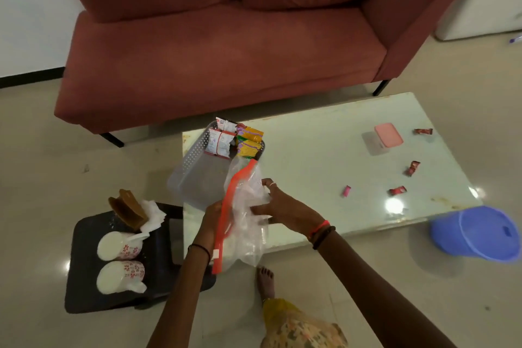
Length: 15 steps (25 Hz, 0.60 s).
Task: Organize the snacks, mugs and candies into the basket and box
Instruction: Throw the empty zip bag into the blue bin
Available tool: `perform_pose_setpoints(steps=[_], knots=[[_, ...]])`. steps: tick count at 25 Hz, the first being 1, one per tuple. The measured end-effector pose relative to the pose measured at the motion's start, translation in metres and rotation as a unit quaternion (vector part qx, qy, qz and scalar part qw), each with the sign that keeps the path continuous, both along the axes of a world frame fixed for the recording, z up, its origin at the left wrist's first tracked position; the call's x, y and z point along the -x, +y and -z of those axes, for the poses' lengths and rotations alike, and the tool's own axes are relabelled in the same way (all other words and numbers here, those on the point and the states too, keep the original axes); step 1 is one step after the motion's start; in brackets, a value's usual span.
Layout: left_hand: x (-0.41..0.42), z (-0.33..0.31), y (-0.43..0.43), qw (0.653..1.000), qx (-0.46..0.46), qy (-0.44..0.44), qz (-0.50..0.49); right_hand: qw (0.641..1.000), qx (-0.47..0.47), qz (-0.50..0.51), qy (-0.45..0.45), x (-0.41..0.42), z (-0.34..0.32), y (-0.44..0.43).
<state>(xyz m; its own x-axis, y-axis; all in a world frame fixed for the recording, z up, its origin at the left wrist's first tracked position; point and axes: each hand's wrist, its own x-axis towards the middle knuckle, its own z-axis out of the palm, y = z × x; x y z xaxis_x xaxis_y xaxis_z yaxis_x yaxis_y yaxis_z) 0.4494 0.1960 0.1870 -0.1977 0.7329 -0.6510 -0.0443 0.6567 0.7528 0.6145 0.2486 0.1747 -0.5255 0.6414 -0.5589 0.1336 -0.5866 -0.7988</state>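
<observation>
Both arms reach forward over the pale glossy table's near edge. The left hand pinches the orange zip strip of a clear plastic bag; the right hand grips its crumpled side, beside the translucent perforated basket holding snack packets.

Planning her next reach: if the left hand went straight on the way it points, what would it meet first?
Likely the translucent perforated plastic basket, just beyond the left hand; depth is unclear.

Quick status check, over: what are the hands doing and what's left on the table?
Left hand and right hand both gripping clear zip bag. Snack packets already in basket. Candies loose on table; mugs untouched.
</observation>
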Motion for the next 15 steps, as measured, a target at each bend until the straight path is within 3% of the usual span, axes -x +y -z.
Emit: perform_pose_setpoints(steps=[5,9,12,15], knots=[[-0.075,-0.004,0.003,0.998,-0.02,0.006,0.054,0.993,-0.093,0.06,-0.028,-0.069,-0.007,-0.043],[-0.138,-0.012,-0.008,0.989,0.025,-0.041,0.137,0.981,-0.034,0.189,0.04,-0.136,0.004,-0.071],[-0.182,0.002,-0.017,0.975,0.044,-0.173,0.128,0.932,-0.011,0.363,0.02,-0.21,0.013,-0.084],[-0.22,0.023,-0.011,0.979,0.061,-0.145,0.128,0.87,0.003,0.494,0.001,-0.296,0.031,-0.107]])
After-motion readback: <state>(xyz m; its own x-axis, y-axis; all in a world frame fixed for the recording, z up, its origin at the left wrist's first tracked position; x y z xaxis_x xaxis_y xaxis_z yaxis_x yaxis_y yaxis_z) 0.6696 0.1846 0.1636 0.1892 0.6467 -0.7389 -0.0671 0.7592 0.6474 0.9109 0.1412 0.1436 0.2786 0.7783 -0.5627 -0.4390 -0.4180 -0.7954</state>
